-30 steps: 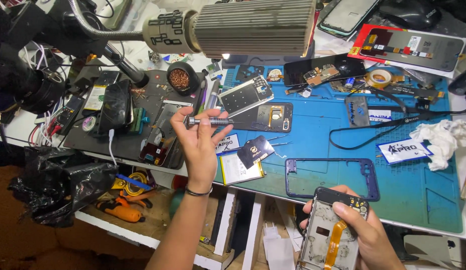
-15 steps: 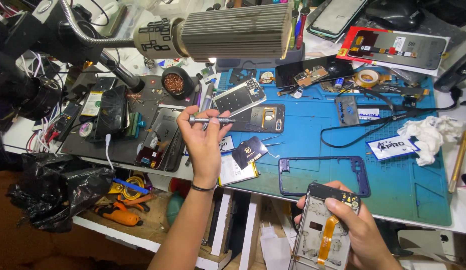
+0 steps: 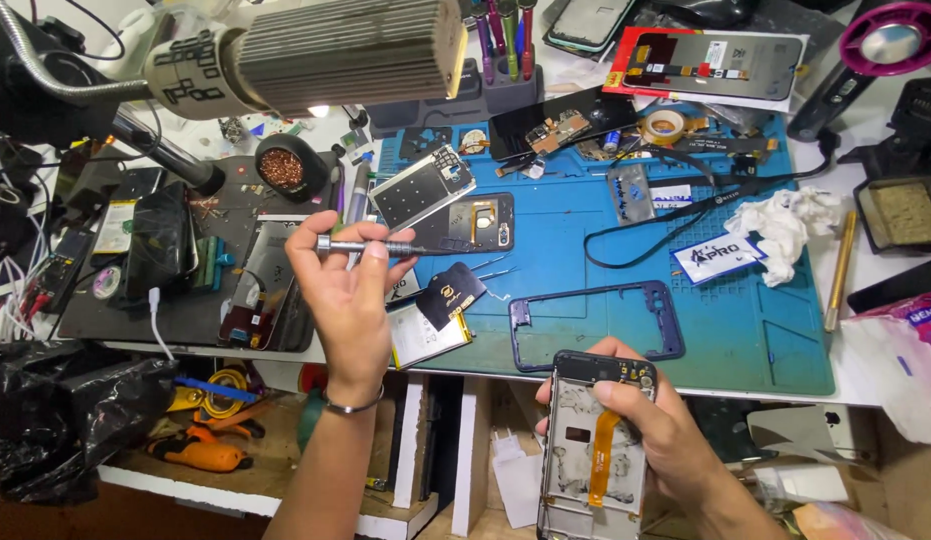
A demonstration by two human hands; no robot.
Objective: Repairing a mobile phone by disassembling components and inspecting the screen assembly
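Over the near edge of the blue mat [image 3: 585,250], the head view shows two bare hands at work. Left hand [image 3: 350,290] is raised above the bench edge, fingers closed around a slim metal screwdriver [image 3: 370,246] that lies level, its tip pointing right toward a black phone shell [image 3: 472,222]. A bracelet [image 3: 350,407] circles that wrist. Right hand [image 3: 650,430] is lower, just in front of the bench, clamped on an opened phone [image 3: 597,450]: the thumb lies across its top part and the fingers wrap its right side. The phone's insides face up, with an orange flex strip [image 3: 602,455] running down its middle.

On the mat just beyond the phone lies a dark blue phone frame [image 3: 595,322]. Between the two hands, at the bench edge, sit a flat battery [image 3: 425,338] and a black card [image 3: 453,295] that overlaps it. A grey inner plate [image 3: 422,187] rests tilted near the shell. Farther right are a crumpled white tissue [image 3: 790,225] and a black cable [image 3: 675,215] looping across the mat. A ribbed lamp head [image 3: 345,50] hangs over the left of the bench, with a round brass-wool pot [image 3: 283,168] beneath it.
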